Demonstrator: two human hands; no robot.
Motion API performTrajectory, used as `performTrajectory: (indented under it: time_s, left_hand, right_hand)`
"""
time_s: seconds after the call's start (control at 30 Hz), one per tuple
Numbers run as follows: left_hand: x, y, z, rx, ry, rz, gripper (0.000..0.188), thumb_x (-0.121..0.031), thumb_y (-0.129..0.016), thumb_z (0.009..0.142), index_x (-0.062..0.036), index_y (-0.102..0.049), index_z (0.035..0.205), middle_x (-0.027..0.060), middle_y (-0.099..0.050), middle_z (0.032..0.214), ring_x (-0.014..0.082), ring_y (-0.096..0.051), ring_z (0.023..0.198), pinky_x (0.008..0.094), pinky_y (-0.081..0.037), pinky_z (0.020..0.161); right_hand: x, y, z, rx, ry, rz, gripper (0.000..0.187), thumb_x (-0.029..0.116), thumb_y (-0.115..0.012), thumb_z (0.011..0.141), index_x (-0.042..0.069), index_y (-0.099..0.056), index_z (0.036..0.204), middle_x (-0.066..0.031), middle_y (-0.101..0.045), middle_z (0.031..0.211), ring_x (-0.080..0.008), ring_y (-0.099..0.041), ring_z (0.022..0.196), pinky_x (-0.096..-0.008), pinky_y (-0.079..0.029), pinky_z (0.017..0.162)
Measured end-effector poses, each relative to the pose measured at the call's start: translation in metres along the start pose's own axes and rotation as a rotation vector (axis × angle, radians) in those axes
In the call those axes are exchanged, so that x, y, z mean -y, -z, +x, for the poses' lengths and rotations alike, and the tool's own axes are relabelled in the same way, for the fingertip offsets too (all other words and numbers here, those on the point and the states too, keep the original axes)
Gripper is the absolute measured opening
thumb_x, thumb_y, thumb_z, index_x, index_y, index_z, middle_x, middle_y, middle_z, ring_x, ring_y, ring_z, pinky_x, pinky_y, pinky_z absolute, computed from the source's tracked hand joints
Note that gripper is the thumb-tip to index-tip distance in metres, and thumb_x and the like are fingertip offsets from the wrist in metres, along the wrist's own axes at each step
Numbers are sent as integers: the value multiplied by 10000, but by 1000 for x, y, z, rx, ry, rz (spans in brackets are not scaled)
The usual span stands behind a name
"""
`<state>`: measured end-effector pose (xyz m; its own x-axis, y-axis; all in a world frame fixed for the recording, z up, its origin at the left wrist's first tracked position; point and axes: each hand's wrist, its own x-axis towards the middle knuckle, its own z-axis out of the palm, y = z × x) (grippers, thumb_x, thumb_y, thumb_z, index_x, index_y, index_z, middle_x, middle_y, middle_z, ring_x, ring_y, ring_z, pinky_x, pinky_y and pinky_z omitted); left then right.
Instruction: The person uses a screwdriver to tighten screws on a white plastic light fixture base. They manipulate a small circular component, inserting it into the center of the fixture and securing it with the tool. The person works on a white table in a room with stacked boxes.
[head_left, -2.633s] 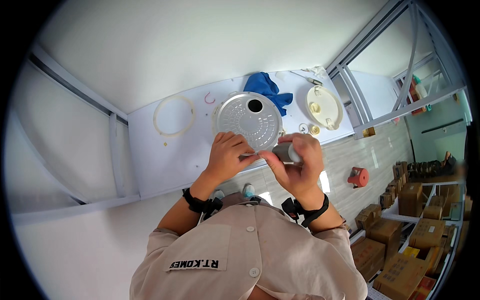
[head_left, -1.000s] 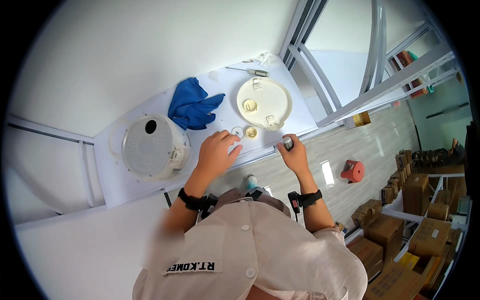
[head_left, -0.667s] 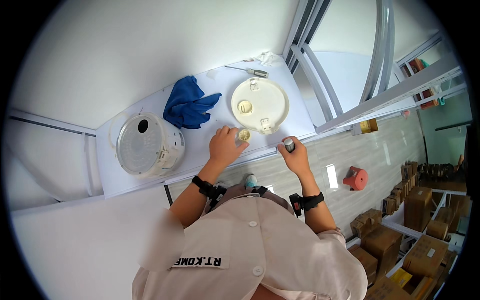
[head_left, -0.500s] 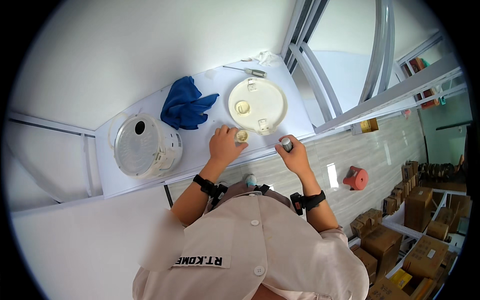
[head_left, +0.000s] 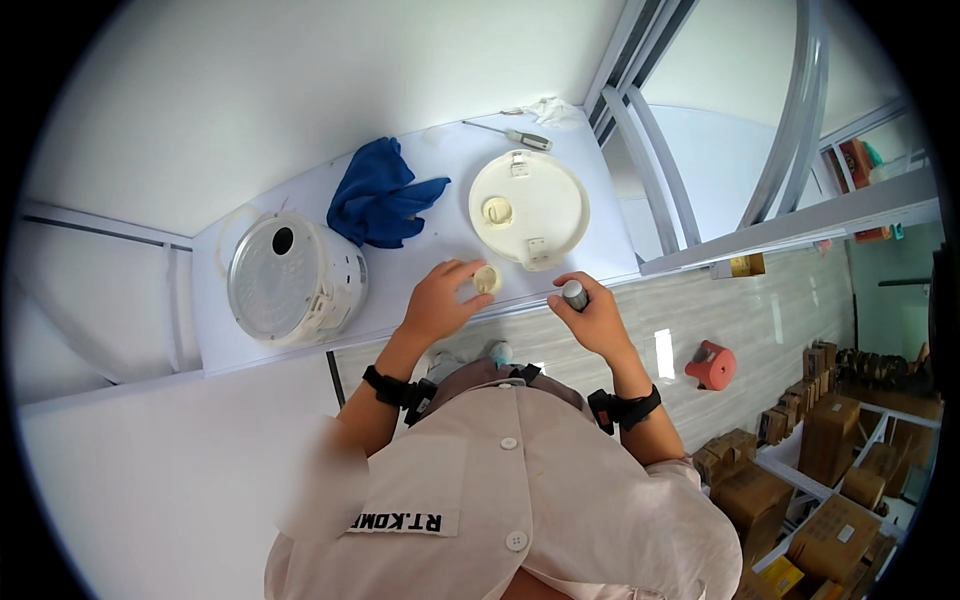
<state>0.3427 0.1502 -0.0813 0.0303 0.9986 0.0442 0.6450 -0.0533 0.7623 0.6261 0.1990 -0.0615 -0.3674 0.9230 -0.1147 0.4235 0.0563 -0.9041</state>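
My left hand (head_left: 441, 303) is at the table's near edge, its thumb and fingers closed around a small round cream cap (head_left: 487, 279) with a recessed face. To its right, my right hand (head_left: 597, 318) grips a short grey cylinder (head_left: 574, 291), whose round end points up; its lower part is hidden in the fingers. Just beyond both hands lies a round cream lid (head_left: 555, 205) with two hinge-like fittings and a raised ring. Left of my left hand stands a white rice-cooker-like appliance (head_left: 345, 285) with a clear top plate and a dark oval hole.
A crumpled blue cloth (head_left: 378, 200) lies behind my left hand. Along the back are a screwdriver (head_left: 528, 139) and a crumpled white tissue (head_left: 552, 112). A metal frame (head_left: 780, 220) rises at the right. On the floor are a red stool (head_left: 712, 366) and cardboard boxes (head_left: 755, 490).
The whole view has shifted slightly. Against the lid, my left hand and the cap have come a little nearer and left. My right hand keeps its grip on the grey cylinder.
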Motion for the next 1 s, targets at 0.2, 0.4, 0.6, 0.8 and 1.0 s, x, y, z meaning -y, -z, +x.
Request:
performTrajectory:
  time_s: [0.2,0.4,0.6,0.8,1.0]
  left_hand:
    - [-31,16,-13,55,-180,1,556,-333,-889,808,-130,-731,1301,94,-717,1143,301,-684,1043,396,-569,882]
    - [-25,6,-14,-16,-209,24,565,-309,-935,763,-112,-751,1260,113,-731,1144,319,-707,1003,387,-588,853]
    - [-15,-1,-17,-27,-184,37,561,-321,-936,752,-112,-752,1239,111,-738,1154,320,-710,1041,398,-588,879]
    - [7,-1,-15,-66,-103,122,660,-320,-901,777,-121,-672,1364,101,-683,1225,313,-683,1116,410,-573,915]
    - [34,-16,-3,-177,85,283,726,-340,-871,805,-99,-607,1437,91,-633,1208,306,-647,1127,409,-566,891]
  right_hand:
    - [17,-13,11,178,31,162,350,241,-825,950,31,-700,1200,-24,-697,838,-94,-586,766,-289,-516,728]
    - [13,-27,21,303,-3,200,345,217,-822,951,19,-704,1208,-38,-728,900,-98,-626,807,-290,-532,761]
    - [9,-44,25,259,32,115,340,204,-822,905,22,-721,1173,-124,-746,897,-172,-696,814,-332,-560,767]
    - [-3,-59,29,93,54,-5,366,233,-819,891,29,-719,1177,-192,-752,901,-283,-743,803,-375,-575,753]
    - [3,-54,28,98,-44,-82,340,225,-826,912,19,-722,1160,-123,-744,877,-177,-661,758,-337,-550,732]
